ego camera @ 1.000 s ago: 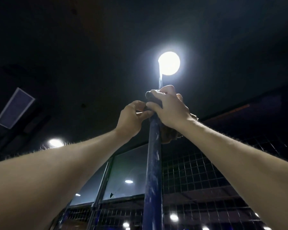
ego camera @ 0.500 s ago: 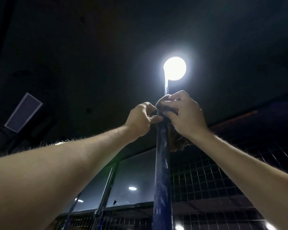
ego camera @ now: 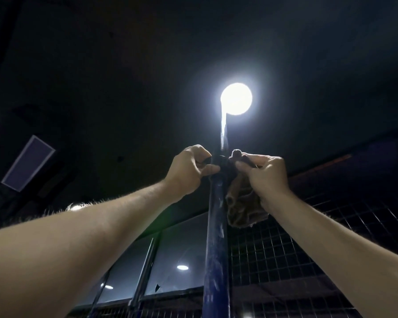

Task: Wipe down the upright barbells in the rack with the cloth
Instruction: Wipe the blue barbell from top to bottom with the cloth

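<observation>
I look steeply up along one upright dark-blue barbell (ego camera: 216, 244) that rises through the middle of the view toward a ceiling lamp. A brownish cloth (ego camera: 241, 207) is wrapped round the bar high up, and its loose end hangs to the right of the bar. My left hand (ego camera: 189, 168) pinches the cloth's end on the left side of the bar. On the right side my right hand (ego camera: 264, 174) grips the other part of the cloth. Both arms are stretched upward. The bar's lower end and the rack are out of view.
A bright round ceiling lamp (ego camera: 236, 99) glares right behind the bar's top. A wire mesh wall (ego camera: 308, 249) stands behind on the right, glass panels (ego camera: 175, 260) with thin posts on the lower left. The ceiling is dark, with a rectangular panel (ego camera: 29, 162) at the left.
My hands have slid down the bar a little and pulled apart, one to each side. The cloth now stretches across the bar between them instead of being bunched under my right hand.
</observation>
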`<state>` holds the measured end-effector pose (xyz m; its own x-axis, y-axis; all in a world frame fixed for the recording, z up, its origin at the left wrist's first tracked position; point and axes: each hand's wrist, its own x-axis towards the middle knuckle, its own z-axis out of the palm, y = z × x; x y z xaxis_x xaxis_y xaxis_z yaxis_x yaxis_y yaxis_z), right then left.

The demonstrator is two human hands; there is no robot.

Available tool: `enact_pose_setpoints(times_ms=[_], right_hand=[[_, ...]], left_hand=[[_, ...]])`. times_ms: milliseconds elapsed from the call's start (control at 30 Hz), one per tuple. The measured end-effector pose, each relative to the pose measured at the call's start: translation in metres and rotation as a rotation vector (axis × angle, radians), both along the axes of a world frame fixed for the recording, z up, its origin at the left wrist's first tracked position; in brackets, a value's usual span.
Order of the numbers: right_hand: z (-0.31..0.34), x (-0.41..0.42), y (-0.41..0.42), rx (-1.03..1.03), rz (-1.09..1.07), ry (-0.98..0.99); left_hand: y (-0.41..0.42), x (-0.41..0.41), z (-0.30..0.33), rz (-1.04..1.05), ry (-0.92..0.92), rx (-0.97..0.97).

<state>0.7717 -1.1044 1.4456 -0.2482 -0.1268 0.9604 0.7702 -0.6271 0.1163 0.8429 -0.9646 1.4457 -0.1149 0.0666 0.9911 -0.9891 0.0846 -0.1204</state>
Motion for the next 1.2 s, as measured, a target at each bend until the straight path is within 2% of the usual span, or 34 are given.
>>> enact_pose_setpoints(times_ms=[100,133,200,267,367,500,567,633,767,800,867,1033,1200], right_hand=[[-0.006,-0.004,0.015,-0.067,-0.444,-0.125],[-0.01,-0.005,0.02,-0.106,-0.534,-0.146],[-0.015,-0.003,0.026,-0.147,-0.569,-0.158],[-0.016,0.002,0.023,-0.135,-0.488,-0.185],[-0.012,0.01,0.015,-0.036,-0.255,-0.167],[-0.01,0.014,0.005,0.104,0.317,0.064],[-0.004,0.009,0.002,0.15,0.409,0.166],[0.003,0.002,0.005,0.14,0.26,0.148],[-0.002,-0.011,0.02,-0.072,-0.432,-0.048],[-0.005,-0.012,0.023,-0.117,-0.518,-0.084],[-0.009,-0.007,0.026,-0.146,-0.533,-0.147],[-0.008,0.015,0.011,-0.023,-0.192,-0.191],[-0.008,0.018,-0.002,0.105,0.493,0.142]], left_hand=[[0.0,0.0,0.001,0.011,-0.007,-0.001],[0.0,0.001,0.001,0.011,-0.011,0.002],[0.002,0.004,0.002,-0.006,-0.006,0.01],[0.003,0.008,0.003,-0.041,0.003,0.014],[0.002,0.013,0.003,-0.087,0.018,0.013],[0.0,0.011,0.001,-0.127,0.028,0.012],[-0.001,0.008,-0.001,-0.169,0.036,0.028],[-0.001,0.009,-0.003,-0.194,0.039,0.056],[0.001,0.012,-0.007,-0.227,0.014,0.095],[0.001,0.013,-0.007,-0.226,0.007,0.091],[0.002,0.013,-0.006,-0.216,0.012,0.07],[-0.001,0.021,-0.007,-0.25,0.042,0.048],[-0.009,0.022,-0.01,-0.364,0.102,0.075]])
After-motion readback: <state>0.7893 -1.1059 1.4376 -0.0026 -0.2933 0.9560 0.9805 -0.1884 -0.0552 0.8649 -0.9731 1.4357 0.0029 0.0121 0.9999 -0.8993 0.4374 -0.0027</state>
